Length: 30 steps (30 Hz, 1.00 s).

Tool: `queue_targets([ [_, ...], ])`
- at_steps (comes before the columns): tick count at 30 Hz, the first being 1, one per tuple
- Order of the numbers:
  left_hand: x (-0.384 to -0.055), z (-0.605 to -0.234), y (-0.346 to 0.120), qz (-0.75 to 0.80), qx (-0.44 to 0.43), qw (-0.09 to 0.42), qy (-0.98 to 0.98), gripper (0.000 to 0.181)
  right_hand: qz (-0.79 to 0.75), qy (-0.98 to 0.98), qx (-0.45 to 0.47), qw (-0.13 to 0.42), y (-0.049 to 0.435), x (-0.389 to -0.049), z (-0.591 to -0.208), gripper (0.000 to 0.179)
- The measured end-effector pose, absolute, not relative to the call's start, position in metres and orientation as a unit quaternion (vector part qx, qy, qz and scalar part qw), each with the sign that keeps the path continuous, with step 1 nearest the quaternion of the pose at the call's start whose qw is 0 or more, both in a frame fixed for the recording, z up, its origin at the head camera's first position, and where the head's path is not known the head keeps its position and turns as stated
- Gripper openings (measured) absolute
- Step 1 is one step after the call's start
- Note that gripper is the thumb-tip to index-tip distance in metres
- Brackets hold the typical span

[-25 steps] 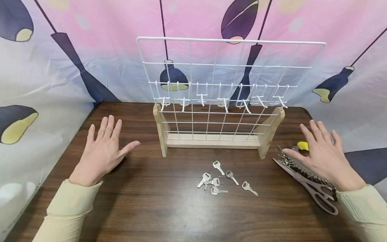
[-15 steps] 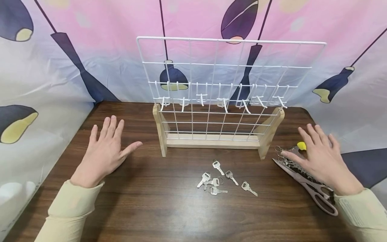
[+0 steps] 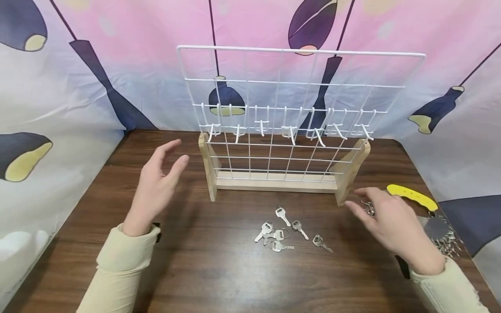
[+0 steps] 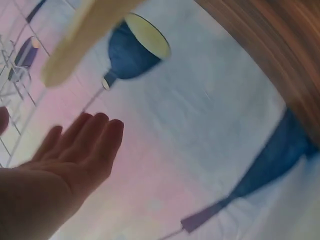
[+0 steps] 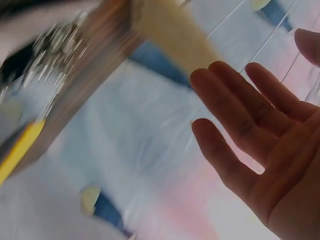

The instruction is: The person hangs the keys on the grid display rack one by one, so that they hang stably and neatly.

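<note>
My left hand (image 3: 154,187) is raised over the table left of the white wire rack (image 3: 287,51), palm turned inward and fingers loosely bent; it holds nothing. In the left wrist view the left hand (image 4: 85,150) has its fingers extended. On the other side, my right hand (image 3: 391,221) hovers near the rack's right wooden foot (image 3: 348,171), likewise without anything in it. The right wrist view shows the right hand (image 5: 260,130) with spread, slightly bent fingers. Several silver keys lie between the hands, among them a single key (image 3: 281,214) and a ringed key (image 3: 281,246).
A row of white hooks (image 3: 261,126) hangs on the rack, with bare prongs. Right of my right hand lie a yellow handle (image 3: 412,196) and a heap of small metal pieces (image 3: 448,243). A patterned cloth (image 3: 137,56) stands behind the brown table (image 3: 219,278).
Both hands have moved inward from spread, flat poses, turning and bending their fingers. The right hand and sleeve now cover the scissors and uncover more of the yellow handle. The keys stay put.
</note>
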State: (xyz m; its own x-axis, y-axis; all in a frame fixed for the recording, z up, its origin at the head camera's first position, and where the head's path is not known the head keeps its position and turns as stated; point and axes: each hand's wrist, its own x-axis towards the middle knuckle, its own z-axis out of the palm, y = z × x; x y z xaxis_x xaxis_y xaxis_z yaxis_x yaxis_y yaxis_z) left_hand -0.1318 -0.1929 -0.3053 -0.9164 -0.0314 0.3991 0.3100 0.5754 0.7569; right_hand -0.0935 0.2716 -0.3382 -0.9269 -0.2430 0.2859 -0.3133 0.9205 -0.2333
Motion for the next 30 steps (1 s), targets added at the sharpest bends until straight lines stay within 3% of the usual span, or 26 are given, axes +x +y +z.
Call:
queue_targets([
  [10,-0.173,-0.329,-0.159,-0.616,-0.102,0.117,-0.772,0.062,0.166,-0.95,0.244,0.104,0.211,-0.103,-0.361,0.033],
  [20,-0.184,-0.341,-0.159,-0.688,-0.117,0.118,-0.706,0.059,0.147,-0.951,0.269,0.043,0.163,-0.131,-0.381,0.025],
  [30,-0.204,-0.352,-0.142,-0.746,-0.159,0.252,-0.595,0.04,0.176,-0.96,0.217,-0.023,0.149,-0.149,-0.387,0.019],
])
